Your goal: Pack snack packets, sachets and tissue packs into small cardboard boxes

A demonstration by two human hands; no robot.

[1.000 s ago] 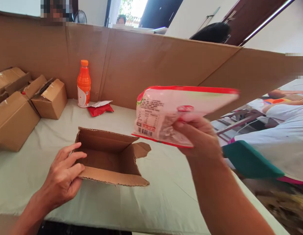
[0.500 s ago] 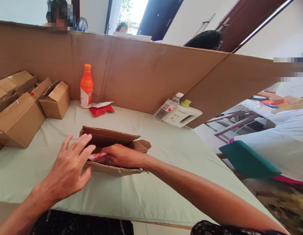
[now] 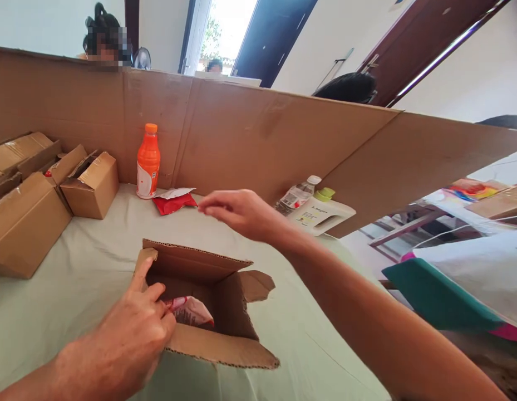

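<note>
An open cardboard box point(image 3: 220, 337) stands before me on the cloth-covered table, its flaps spread. Inside lies a red-and-white plastic packet point(image 3: 193, 312), partly covered by my left fingers. My left hand point(image 3: 128, 328) grips the box at its left end, with the index finger along the small left flap and the others bent over the wall. Above the table behind the box, my right hand point(image 3: 231, 209) is held with its fingers stretched forward and nothing in them. Just beyond those fingertips lies a red packet point(image 3: 175, 203) with a white piece on it.
An orange bottle point(image 3: 148, 161) stands behind the red packet, against a cardboard partition point(image 3: 241, 133). Several cardboard boxes point(image 3: 28, 223) sit at the left. A clear bottle point(image 3: 298, 195) leans by a white jug point(image 3: 325, 214) at the right. Other people are beyond the partition.
My right hand has come out of the box, leaving the packet inside, and moved up toward the red packet. My left hand has come down onto the box's left end.
</note>
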